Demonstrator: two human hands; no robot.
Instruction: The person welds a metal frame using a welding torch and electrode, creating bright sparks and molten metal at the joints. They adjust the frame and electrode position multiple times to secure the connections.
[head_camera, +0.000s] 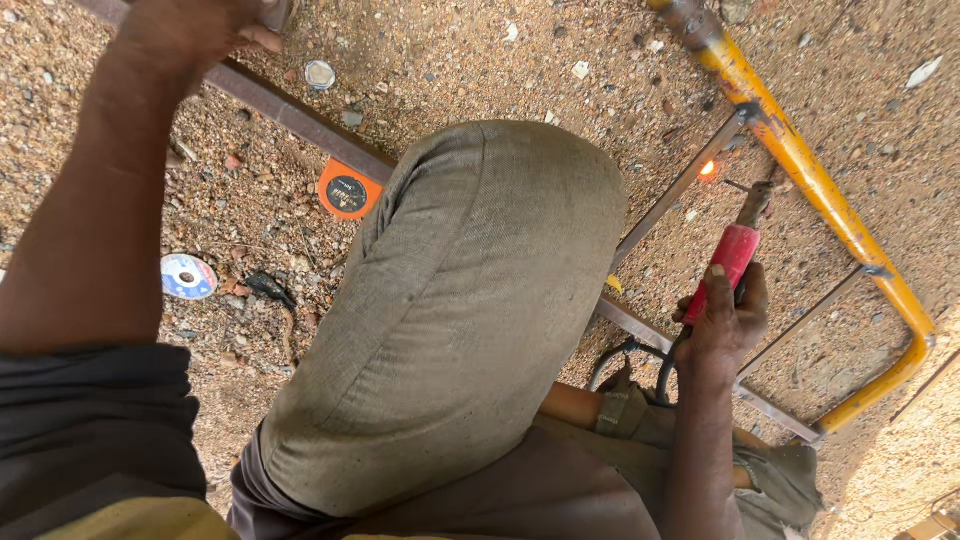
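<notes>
Red-handled welding electrode holder (733, 258) sits clenched in the right hand (725, 320), angled up so its thin rod meets a glowing orange weld spot (708, 169) on a thin grey steel bar (680, 185), right of centre. That bar joins a yellow painted steel tube (800, 160) running along the far right. The left hand (190, 25), top left, rests on a rusty flat steel bar (300, 115), likely steadying it; its fingers are partly out of frame, so their grip is unclear. A bent knee in grey-green cloth (470, 300) fills the middle. Sandy gravel ground (450, 60) lies beneath, with an orange-rimmed disc (347, 190) and a blue-and-white disc (187, 276) on the left.
</notes>
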